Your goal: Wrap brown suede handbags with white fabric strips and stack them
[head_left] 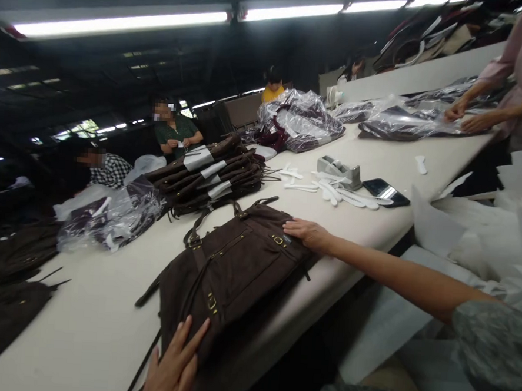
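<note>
A dark brown handbag lies flat on the pale table in front of me, with brass buckles, a zip and two handles. My left hand rests on its near left part, fingers spread, close to one buckle. At the bag's right end lies my right hand, fingers stretched out flat beside the other buckle. Neither hand grips anything that I can see. A thin dark strap hangs from the bag's left side, partly hidden behind my left hand.
Beyond the bag are a stack of brown bags, white strips, a tape dispenser and a phone. Plastic-wrapped bags lie farther back. A co-worker's hands touch wrapped bags at right. White sheets are heaped beside the table.
</note>
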Motion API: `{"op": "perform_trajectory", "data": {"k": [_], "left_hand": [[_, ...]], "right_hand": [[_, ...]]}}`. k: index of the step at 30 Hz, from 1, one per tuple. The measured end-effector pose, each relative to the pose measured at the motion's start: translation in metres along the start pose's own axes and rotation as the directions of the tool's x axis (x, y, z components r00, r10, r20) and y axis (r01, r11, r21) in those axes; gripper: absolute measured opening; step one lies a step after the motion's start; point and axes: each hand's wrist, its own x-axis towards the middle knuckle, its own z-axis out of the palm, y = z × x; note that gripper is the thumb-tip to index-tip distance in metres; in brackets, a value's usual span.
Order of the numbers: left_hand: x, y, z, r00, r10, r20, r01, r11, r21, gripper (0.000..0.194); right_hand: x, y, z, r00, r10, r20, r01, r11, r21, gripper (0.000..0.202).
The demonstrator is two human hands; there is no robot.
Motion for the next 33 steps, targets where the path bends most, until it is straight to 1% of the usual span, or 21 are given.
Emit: {"op": "perform_trajectory", "data": {"k": [1, 2, 4, 6, 7, 8, 9, 10, 12, 13, 14, 15, 17, 20, 22, 24, 27, 29, 31, 33], "left_hand": [[0.005, 0.007, -0.011, 0.999, 0.01, 0.047, -0.012, 0.998, 0.059, 0.047], [0.012, 0.013, -0.021, 0.994, 0.046, 0.101, -0.057, 0.993, 0.107, 0.042], [0.032, 0.026, -0.038, 0.981, 0.069, 0.182, -0.1, 0.981, 0.165, 0.038], [0.052, 0.034, -0.046, 0.974, 0.032, 0.222, -0.08, 0.974, 0.211, 0.045], [0.061, 0.036, -0.046, 0.975, 0.032, 0.221, -0.08, 0.974, 0.21, 0.048], [0.068, 0.036, -0.044, 0.979, 0.045, 0.197, -0.083, 0.978, 0.19, 0.048], [0.072, 0.035, -0.039, 0.986, 0.073, 0.147, -0.095, 0.985, 0.144, 0.046], [0.075, 0.032, -0.033, 0.992, 0.104, 0.07, -0.11, 0.991, 0.076, 0.042], [0.075, 0.026, -0.019, 0.987, 0.134, -0.09, -0.14, 0.988, -0.071, 0.032], [0.073, 0.024, -0.012, 0.979, 0.148, -0.139, -0.165, 0.979, -0.12, 0.034], [0.071, 0.022, -0.007, 0.972, 0.173, -0.158, -0.196, 0.97, -0.143, 0.039], [0.068, 0.022, -0.003, 0.966, 0.209, -0.15, -0.229, 0.964, -0.136, 0.045], [0.063, 0.025, 0.001, 0.95, 0.299, -0.092, -0.304, 0.951, -0.056, 0.052], [0.057, 0.035, 0.0, 0.911, 0.412, -0.019, -0.409, 0.908, 0.095, 0.056], [0.056, 0.041, 0.001, 0.885, 0.465, -0.006, -0.458, 0.874, 0.163, 0.059], [0.057, 0.046, 0.005, 0.873, 0.487, -0.008, -0.477, 0.858, 0.192, 0.061], [0.062, 0.051, 0.012, 0.883, 0.469, 0.013, -0.462, 0.865, 0.195, 0.061], [0.066, 0.053, 0.016, 0.891, 0.452, 0.038, -0.45, 0.871, 0.197, 0.059], [0.069, 0.053, 0.018, 0.894, 0.445, 0.045, -0.444, 0.871, 0.211, 0.058], [0.069, 0.05, 0.019, 0.894, 0.447, 0.027, -0.44, 0.865, 0.242, 0.059]], "right_hand": [[-0.003, 0.001, 0.001, 1.0, 0.013, -0.021, -0.014, 1.0, -0.011, 0.055], [-0.006, 0.001, 0.003, 0.999, 0.021, -0.046, -0.022, 0.999, -0.032, 0.053], [-0.013, 0.001, 0.006, 0.997, 0.022, -0.078, -0.028, 0.996, -0.084, 0.047], [-0.017, -0.001, 0.006, 0.996, 0.026, -0.082, -0.037, 0.99, -0.136, 0.044], [-0.017, -0.003, 0.005, 0.995, 0.047, -0.087, -0.061, 0.985, -0.162, 0.043], [-0.015, -0.006, 0.003, 0.991, 0.089, -0.1, -0.106, 0.977, -0.186, 0.043], [-0.011, -0.008, 0.0, 0.983, 0.146, -0.111, -0.166, 0.965, -0.202, 0.044], [-0.006, -0.012, -0.004, 0.972, 0.21, -0.105, -0.228, 0.951, -0.208, 0.047], [0.007, -0.019, -0.012, 0.944, 0.329, -0.035, -0.33, 0.924, -0.195, 0.053], [0.015, -0.023, -0.015, 0.927, 0.375, 0.014, -0.366, 0.913, -0.182, 0.056], [0.022, -0.026, -0.017, 0.915, 0.399, 0.052, -0.386, 0.907, -0.17, 0.06], [0.028, -0.029, -0.017, 0.914, 0.401, 0.066, -0.386, 0.908, -0.161, 0.062], [0.035, -0.03, -0.014, 0.94, 0.34, 0.025, -0.333, 0.932, -0.147, 0.061], [0.035, -0.024, -0.003, 0.989, 0.14, -0.048, -0.145, 0.983, -0.113, 0.051], [0.032, -0.015, 0.003, 0.999, 0.027, -0.038, -0.03, 0.998, -0.061, 0.047], [0.033, -0.006, 0.005, 0.999, -0.04, 0.014, 0.04, 0.999, 0.019, 0.046], [0.043, 0.007, 0.005, 0.99, -0.098, 0.103, 0.085, 0.988, 0.126, 0.045], [0.051, 0.013, 0.005, 0.984, -0.113, 0.135, 0.093, 0.985, 0.143, 0.044], [0.057, 0.015, 0.005, 0.986, -0.089, 0.143, 0.071, 0.989, 0.127, 0.042], [0.058, 0.01, 0.003, 0.991, -0.055, 0.12, 0.044, 0.994, 0.098, 0.041]]}}
